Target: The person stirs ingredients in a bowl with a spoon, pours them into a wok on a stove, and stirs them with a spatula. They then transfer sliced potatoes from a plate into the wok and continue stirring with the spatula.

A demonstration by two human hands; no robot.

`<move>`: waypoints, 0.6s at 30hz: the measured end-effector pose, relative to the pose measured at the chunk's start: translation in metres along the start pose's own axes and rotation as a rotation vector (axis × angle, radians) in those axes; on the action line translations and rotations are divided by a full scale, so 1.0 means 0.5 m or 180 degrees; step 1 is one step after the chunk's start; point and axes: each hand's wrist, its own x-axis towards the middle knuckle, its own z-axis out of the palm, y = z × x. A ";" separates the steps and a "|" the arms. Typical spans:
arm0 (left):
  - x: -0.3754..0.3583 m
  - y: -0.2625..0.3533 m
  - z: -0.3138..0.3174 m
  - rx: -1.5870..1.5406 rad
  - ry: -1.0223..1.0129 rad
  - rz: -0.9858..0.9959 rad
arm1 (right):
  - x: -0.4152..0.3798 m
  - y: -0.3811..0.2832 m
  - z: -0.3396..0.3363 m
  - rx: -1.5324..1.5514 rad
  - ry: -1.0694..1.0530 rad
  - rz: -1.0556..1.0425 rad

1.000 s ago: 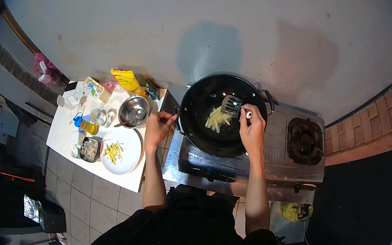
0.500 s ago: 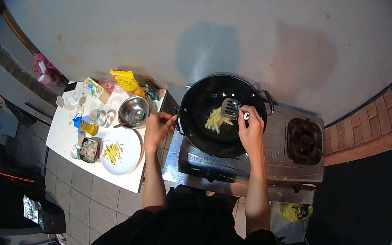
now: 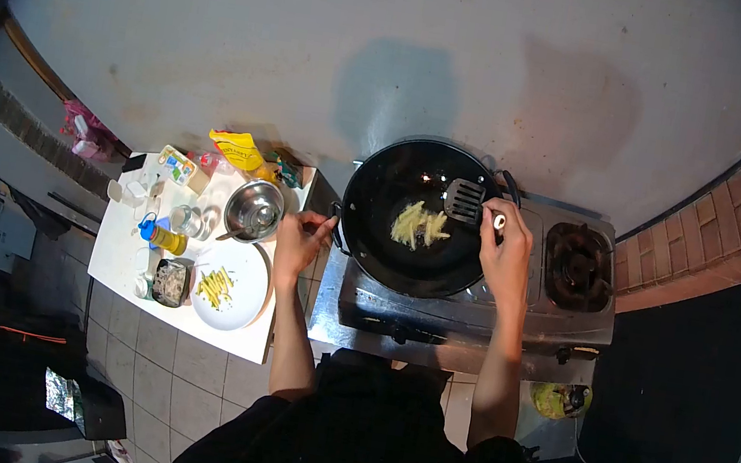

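A black wok [image 3: 412,275] rests on the left side of the stove, with pale yellow strips of food [image 3: 418,227] lying in a loose pile in its middle. My left hand [image 3: 301,239] pinches the wok's left side handle. In my right hand [image 3: 508,251], fingers are closed round the handle of a slotted spatula [image 3: 465,201]. The spatula's head is over the wok's right inner side, to the upper right of the food and apart from it.
Right of the wok is a bare burner [image 3: 577,267]. On the white table [image 3: 124,263] at left stand a metal bowl [image 3: 254,211], a plate [image 3: 237,303] with yellow-green strips, an oil bottle [image 3: 166,241], a dark container [image 3: 171,282] and a yellow bag [image 3: 238,149].
My right hand and the spatula have moved right, away from the food. The strips are spread a little further right. My left hand stays at the wok handle.
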 end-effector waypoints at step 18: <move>-0.004 0.019 -0.003 -0.0060 -0.0050 -0.0081 | -0.019 0.034 0.007 -0.0348 -0.0154 0.0289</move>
